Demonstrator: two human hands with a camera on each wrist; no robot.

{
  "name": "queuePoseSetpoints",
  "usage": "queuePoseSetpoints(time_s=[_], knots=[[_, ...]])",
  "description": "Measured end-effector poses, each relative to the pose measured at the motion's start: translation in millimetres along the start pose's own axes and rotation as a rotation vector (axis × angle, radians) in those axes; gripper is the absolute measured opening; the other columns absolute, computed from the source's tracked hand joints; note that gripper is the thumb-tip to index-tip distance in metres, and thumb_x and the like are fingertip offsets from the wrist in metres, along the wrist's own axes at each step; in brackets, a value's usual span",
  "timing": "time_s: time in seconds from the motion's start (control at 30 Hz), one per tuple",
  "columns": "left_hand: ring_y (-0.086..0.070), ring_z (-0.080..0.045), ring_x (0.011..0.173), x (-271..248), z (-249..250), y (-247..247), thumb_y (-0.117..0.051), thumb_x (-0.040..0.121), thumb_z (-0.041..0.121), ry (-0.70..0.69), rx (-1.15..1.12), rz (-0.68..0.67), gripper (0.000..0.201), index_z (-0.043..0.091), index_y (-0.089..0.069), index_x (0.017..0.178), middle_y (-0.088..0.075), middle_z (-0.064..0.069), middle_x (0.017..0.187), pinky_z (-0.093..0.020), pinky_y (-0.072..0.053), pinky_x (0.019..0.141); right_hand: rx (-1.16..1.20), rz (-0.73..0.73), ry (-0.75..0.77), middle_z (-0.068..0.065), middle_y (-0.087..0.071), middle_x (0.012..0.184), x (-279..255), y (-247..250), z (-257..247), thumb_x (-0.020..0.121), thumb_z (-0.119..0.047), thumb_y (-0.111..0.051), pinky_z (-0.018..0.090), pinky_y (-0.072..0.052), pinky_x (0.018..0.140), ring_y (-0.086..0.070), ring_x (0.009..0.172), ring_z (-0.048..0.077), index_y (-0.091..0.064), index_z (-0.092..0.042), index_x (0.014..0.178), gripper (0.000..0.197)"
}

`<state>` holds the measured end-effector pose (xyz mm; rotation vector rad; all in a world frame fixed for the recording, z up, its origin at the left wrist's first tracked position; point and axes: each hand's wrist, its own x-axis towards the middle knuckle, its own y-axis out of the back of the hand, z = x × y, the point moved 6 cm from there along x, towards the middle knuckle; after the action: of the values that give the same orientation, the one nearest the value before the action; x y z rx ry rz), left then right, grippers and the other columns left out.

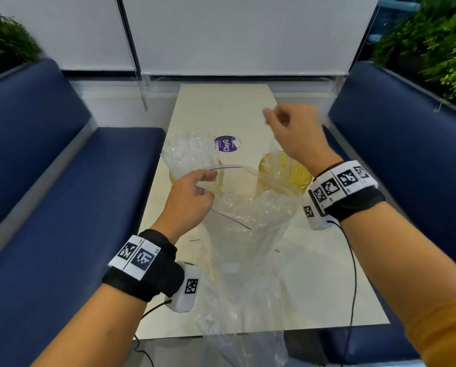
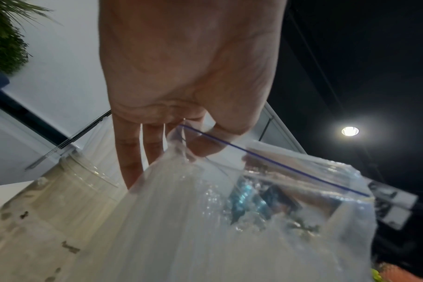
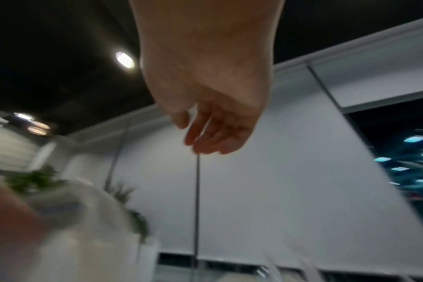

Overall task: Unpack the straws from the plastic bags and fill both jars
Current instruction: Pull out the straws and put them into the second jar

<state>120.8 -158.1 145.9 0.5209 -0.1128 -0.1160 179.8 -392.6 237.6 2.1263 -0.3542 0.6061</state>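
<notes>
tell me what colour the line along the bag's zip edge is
Blue, on the clear bag; the left wrist view shows it best.

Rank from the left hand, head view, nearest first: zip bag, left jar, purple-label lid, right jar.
1. zip bag: the left hand pinches its rim.
2. left jar: just beyond the fingers, packed with straws.
3. and 4. purple-label lid, farther up the table, and right jar, across the bag: too close to call.

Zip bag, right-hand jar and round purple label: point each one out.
zip bag [image 2: 266, 219], left wrist view, on its crinkled clear side below the blue zip line.
right-hand jar [image 1: 298, 178], head view, on its yellowish rim.
round purple label [image 1: 225, 144], head view, on its purple half.
</notes>
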Motion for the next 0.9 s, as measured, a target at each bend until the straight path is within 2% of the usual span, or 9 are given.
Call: queuePoseSetpoints(time_s=[0.1, 0.17, 0.27, 0.37, 0.47, 0.53, 0.63, 0.7, 0.9], knots=[[-0.058, -0.008, 0.116, 2.4, -4.1, -1.1, -0.049, 0.091, -0.005, 0.012, -0.041, -0.022, 0.05, 0.02, -0.061, 0.133, -0.061, 0.011, 0.133, -0.011, -0.042, 0.087, 0.038, -0.422, 0.152, 0.006, -0.072, 0.073, -24.7, -21.6, -60.9, 0.099, -0.039, -0.055, 0.034, -0.058, 0.067, -0.068, 0.067, 0.024, -0.075, -0.011, 0.083, 0.038], [-0.051, -0.011, 0.131, 3.0, -7.0, -1.0, -0.046, 0.091, -0.006, 0.02, -0.091, -0.029, 0.052, 0.019, -0.06, 0.134, -0.06, 0.008, 0.137, -0.023, -0.042, 0.104, -0.126, -0.669, 0.257, 0.002, -0.075, 0.093, -46.3, -48.6, -75.3, 0.095, -0.045, -0.059, 0.033, -0.056, 0.078, -0.068, 0.084, 0.021, -0.077, -0.015, 0.099, 0.035], [-0.049, -0.016, 0.134, -1.5, -5.1, -0.6, -0.041, 0.094, -0.004, 0.013, -0.143, -0.041, 0.053, 0.016, -0.053, 0.142, -0.056, 0.003, 0.142, -0.038, -0.04, 0.114, -0.303, -0.869, 0.318, -0.003, -0.065, 0.125, -70.0, -83.8, -75.3, 0.088, -0.063, -0.058, 0.036, -0.049, 0.097, -0.059, 0.114, 0.018, -0.061, -0.021, 0.13, 0.059], [-0.055, -0.009, 0.125, -8.1, -4.0, -0.9, -0.034, 0.092, -0.008, 0.009, -0.21, -0.08, 0.053, 0.017, -0.056, 0.133, -0.06, 0.01, 0.126, -0.027, -0.049, 0.101, -0.172, -0.901, 0.285, -0.009, -0.058, 0.125, -78.5, -101.3, -77.5, 0.081, -0.064, -0.066, 0.035, -0.048, 0.094, -0.058, 0.112, 0.019, -0.048, -0.025, 0.133, 0.068], [-0.061, 0.006, 0.106, -11.4, -9.6, -0.7, -0.029, 0.091, -0.012, 0.05, -0.291, -0.109, 0.055, 0.015, -0.055, 0.131, -0.061, 0.017, 0.111, -0.014, -0.053, 0.083, -0.091, -0.92, 0.245, -0.013, -0.051, 0.11, -84.1, -109.1, -80.5, 0.082, -0.059, -0.069, 0.022, -0.042, 0.077, -0.054, 0.093, 0.01, -0.043, -0.021, 0.131, 0.067], [-0.059, -0.001, 0.114, -11.6, -14.8, -0.1, -0.029, 0.093, -0.011, 0.073, -0.323, -0.109, 0.059, 0.021, -0.053, 0.137, -0.06, 0.014, 0.118, -0.019, -0.052, 0.094, -0.126, -0.893, 0.258, -0.011, -0.051, 0.104, -88.8, -113.3, -80.8, 0.089, -0.051, -0.065, 0.02, -0.038, 0.069, -0.052, 0.082, 0.008, -0.041, -0.017, 0.132, 0.06], [-0.048, -0.011, 0.133, -11.9, -18.0, 0.0, -0.032, 0.096, -0.009, 0.086, -0.347, -0.113, 0.062, 0.026, -0.046, 0.145, -0.052, 0.009, 0.139, -0.037, -0.041, 0.115, -0.317, -0.84, 0.348, 0.003, -0.062, 0.106, -96.8, -121.0, -77.4, 0.095, -0.041, -0.052, 0.039, -0.05, 0.076, -0.063, 0.091, 0.026, -0.049, -0.016, 0.12, 0.036], [-0.043, -0.014, 0.14, -10.8, -17.0, 0.8, -0.034, 0.097, -0.01, 0.085, -0.331, -0.113, 0.062, 0.017, -0.038, 0.152, -0.046, 0.004, 0.15, -0.033, -0.039, 0.114, -0.424, -0.825, 0.408, 0.007, -0.063, 0.108, -100.5, -121.4, -80.6, 0.099, -0.043, -0.044, 0.04, -0.05, 0.075, -0.064, 0.094, 0.031, -0.056, -0.016, 0.118, 0.035], [-0.047, -0.014, 0.134, -10.3, -14.0, 3.4, -0.059, 0.093, 0.004, 0.028, -0.164, -0.097, 0.062, 0.016, -0.041, 0.151, -0.047, 0.004, 0.15, -0.026, -0.043, 0.098, -0.555, -0.831, 0.532, 0.014, -0.064, 0.11, -99.5, -117.9, -92.8, 0.105, -0.033, -0.034, 0.04, -0.05, 0.072, -0.064, 0.094, 0.033, -0.058, -0.011, 0.128, 0.039]])
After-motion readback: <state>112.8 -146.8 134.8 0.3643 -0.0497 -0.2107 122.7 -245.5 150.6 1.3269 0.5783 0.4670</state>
